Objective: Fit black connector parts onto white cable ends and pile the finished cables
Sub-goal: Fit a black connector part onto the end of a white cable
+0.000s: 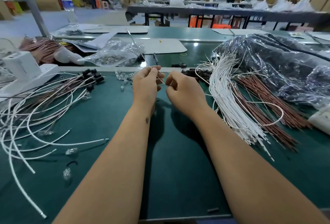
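Head view: both forearms stretched forward over green surface [175,179]; left hand [145,84] and right hand [184,89] each pinch thin white cable [160,79] between them.

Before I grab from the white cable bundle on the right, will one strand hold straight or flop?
Likely floppy: the white cable bundle fans out in curves, and one strand loops free. Probably light, since they look thin. Neighbours may drag along, because the strands overlap.

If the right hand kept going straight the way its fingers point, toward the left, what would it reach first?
Most likely the left hand: the right hand curls toward it, and both pinch the same thin white cable, a small gap apart. Depth looks about equal.
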### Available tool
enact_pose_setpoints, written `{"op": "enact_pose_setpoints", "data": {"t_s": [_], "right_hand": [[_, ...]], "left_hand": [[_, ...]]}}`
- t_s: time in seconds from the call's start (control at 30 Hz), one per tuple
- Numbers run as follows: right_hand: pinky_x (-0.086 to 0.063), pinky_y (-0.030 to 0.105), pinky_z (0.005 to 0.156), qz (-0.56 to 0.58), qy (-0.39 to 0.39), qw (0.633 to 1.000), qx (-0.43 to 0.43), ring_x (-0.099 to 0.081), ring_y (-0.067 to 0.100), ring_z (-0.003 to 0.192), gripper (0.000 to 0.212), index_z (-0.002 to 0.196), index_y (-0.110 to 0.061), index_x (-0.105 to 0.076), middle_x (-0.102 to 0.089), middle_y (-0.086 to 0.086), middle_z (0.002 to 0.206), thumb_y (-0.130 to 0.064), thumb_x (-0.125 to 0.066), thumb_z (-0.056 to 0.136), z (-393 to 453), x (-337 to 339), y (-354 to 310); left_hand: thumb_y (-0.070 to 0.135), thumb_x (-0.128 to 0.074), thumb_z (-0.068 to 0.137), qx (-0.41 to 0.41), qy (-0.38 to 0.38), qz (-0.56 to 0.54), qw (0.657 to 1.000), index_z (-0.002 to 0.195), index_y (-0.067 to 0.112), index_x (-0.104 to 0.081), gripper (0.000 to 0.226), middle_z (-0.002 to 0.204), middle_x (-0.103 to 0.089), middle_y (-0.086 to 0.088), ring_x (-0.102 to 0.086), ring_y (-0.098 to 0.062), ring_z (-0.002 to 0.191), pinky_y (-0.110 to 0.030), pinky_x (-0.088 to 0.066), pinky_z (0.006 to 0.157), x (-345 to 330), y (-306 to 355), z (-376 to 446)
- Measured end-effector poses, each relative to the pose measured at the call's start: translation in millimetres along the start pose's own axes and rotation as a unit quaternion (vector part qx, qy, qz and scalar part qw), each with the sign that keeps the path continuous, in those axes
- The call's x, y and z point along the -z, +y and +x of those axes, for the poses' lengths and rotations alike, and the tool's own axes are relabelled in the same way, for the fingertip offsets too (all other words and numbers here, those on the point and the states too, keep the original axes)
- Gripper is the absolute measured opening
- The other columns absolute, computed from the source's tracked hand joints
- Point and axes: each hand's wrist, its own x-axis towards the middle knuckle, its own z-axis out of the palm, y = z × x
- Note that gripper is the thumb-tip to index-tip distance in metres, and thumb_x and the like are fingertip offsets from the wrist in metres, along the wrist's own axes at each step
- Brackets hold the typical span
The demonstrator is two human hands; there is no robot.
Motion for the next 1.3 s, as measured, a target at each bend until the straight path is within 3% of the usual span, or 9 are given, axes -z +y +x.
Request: {"op": "enact_pose_setpoints", "data": {"t_s": [0.23, 0.3, 0.37, 0.47, 0.6, 0.8, 1.03, 1.2, 1.3], "right_hand": [[-0.043, 0.033, 0.061, -0.079, -0.046, 0.996, -0.016, -0.056, 0.031, 0.076, 0.019, 0.081, -0.009, -0.064, -0.064, 0.008, 0.077, -0.016, -0.047, 0.086, 2, 7, 4], [-0.045, 0.034, 0.062, -0.005, -0.051, 0.998, -0.031, -0.056, 0.028, 0.068, 0.020, 0.076, -0.007, -0.067, -0.062, 0.007, 0.068, -0.012, -0.050, 0.084, 4, 7, 1], [-0.035, 0.026, 0.049, 0.194, -0.055, 0.978, -0.060, -0.043, 0.018, 0.048, 0.023, 0.068, -0.004, -0.068, -0.050, 0.001, 0.049, -0.003, -0.050, 0.083, 6, 8, -3], [-0.022, 0.020, 0.043, 0.547, -0.029, 0.831, -0.096, -0.027, 0.011, 0.039, 0.027, 0.077, -0.001, -0.064, -0.038, -0.001, 0.043, 0.003, -0.040, 0.089, 12, 16, -3], [-0.046, 0.024, 0.058, 0.780, 0.040, 0.611, -0.128, -0.053, 0.014, 0.055, 0.032, 0.095, -0.005, -0.060, -0.057, 0.004, 0.063, -0.016, -0.032, 0.105, 17, 30, 8], [-0.057, 0.026, 0.066, 0.827, 0.130, 0.521, -0.166, -0.066, 0.017, 0.066, 0.032, 0.099, -0.012, -0.063, -0.067, 0.008, 0.075, -0.028, -0.036, 0.105, 19, 39, 20], [-0.046, 0.023, 0.064, 0.733, 0.208, 0.608, -0.222, -0.053, 0.012, 0.066, 0.030, 0.099, -0.026, -0.065, -0.054, 0.000, 0.074, -0.039, -0.039, 0.103, 17, 46, 37], [-0.027, 0.021, 0.057, 0.567, 0.123, 0.786, -0.215, -0.028, 0.006, 0.053, 0.030, 0.096, -0.021, -0.070, -0.031, -0.007, 0.060, -0.028, -0.042, 0.103, 17, 38, 29], [-0.029, 0.023, 0.064, 0.569, 0.093, 0.790, -0.207, -0.027, 0.007, 0.060, 0.032, 0.096, -0.024, -0.072, -0.030, -0.008, 0.065, -0.030, -0.042, 0.103, 16, 33, 23]], "left_hand": [[0.012, -0.050, 0.099, -0.044, 0.054, 0.027, 0.997, 0.083, 0.017, -0.065, 0.022, 0.058, -0.061, 0.008, -0.055, -0.002, 0.051, -0.015, -0.043, 0.047, 2, 3, 2], [0.014, -0.049, 0.099, -0.053, 0.059, 0.030, 0.996, 0.083, 0.015, -0.065, 0.023, 0.060, -0.062, 0.005, -0.054, -0.002, 0.049, -0.015, -0.044, 0.048, 2, 3, 1], [0.021, -0.045, 0.102, -0.045, 0.030, 0.001, 0.999, 0.087, 0.012, -0.066, 0.027, 0.066, -0.065, 0.000, -0.058, -0.005, 0.053, -0.019, -0.050, 0.054, 3, 5, -1], [0.032, -0.034, 0.105, 0.029, -0.068, -0.074, 0.995, 0.098, 0.007, -0.066, 0.041, 0.089, -0.070, -0.009, -0.065, -0.016, 0.078, -0.030, -0.056, 0.076, -5, 6, -3], [0.024, -0.039, 0.102, 0.084, -0.208, -0.001, 0.974, 0.108, 0.011, -0.061, 0.026, 0.099, -0.066, -0.008, -0.063, -0.022, 0.085, -0.038, -0.055, 0.080, -27, 3, -15], [0.019, -0.045, 0.102, 0.049, -0.330, 0.111, 0.936, 0.093, 0.011, -0.063, 0.022, 0.077, -0.065, -0.004, -0.064, -0.013, 0.068, -0.028, -0.056, 0.065, -33, -1, -30], [0.008, -0.048, 0.098, 0.033, -0.260, 0.119, 0.958, 0.080, 0.016, -0.070, 0.029, 0.064, -0.063, 0.005, -0.063, -0.009, 0.069, -0.024, -0.056, 0.065, -14, 5, -17], [0.011, -0.053, 0.097, 0.059, -0.266, 0.100, 0.957, 0.101, 0.017, -0.066, 0.015, 0.093, -0.071, 0.000, -0.068, -0.011, 0.081, -0.025, -0.057, 0.065, -20, 5, -22], [0.014, -0.056, 0.095, 0.049, -0.275, 0.134, 0.951, 0.098, 0.023, -0.065, 0.013, 0.097, -0.071, 0.004, -0.066, -0.001, 0.069, -0.019, -0.052, 0.055, -22, 4, -27]]}}
